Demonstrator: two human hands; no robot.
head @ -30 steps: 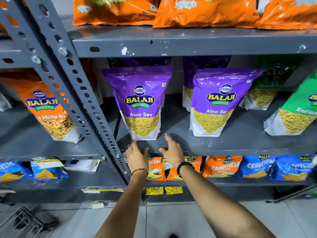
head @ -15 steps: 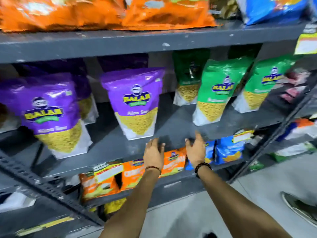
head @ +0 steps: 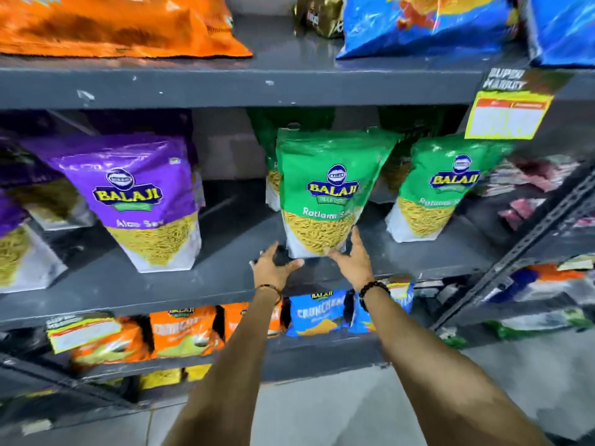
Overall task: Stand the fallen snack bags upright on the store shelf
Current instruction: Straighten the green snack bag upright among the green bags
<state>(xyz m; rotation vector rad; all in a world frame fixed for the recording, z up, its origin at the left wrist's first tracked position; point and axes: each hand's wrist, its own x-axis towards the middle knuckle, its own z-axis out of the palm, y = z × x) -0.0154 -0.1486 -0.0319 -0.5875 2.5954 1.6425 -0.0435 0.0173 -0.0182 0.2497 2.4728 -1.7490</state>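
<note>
Grey metal shelf (head: 225, 284): middle tier carries the standing pouches; tiers above and below hold orange and blue bags

Purple Aloo Sev pouch (head: 141, 201): at 9 o'clock, upright on the middle tier, well apart from the hands

Green Ratlam Sev pouch (head: 325, 188): centre, upright near the tier's front edge; more green pouches stand behind it

Second green pouch (head: 441, 185): at 3 o'clock, upright, leaning slightly left

Yellow price tag (head: 508, 115): at 1 o'clock, hanging from the upper tier

Right hand (head: 354, 262): open, fingers spread, fingertips touching the centre pouch's lower right corner, not gripping it

Left hand (head: 273, 268): open, empty, just beside the pouch's lower left corner; contact cannot be told
</note>
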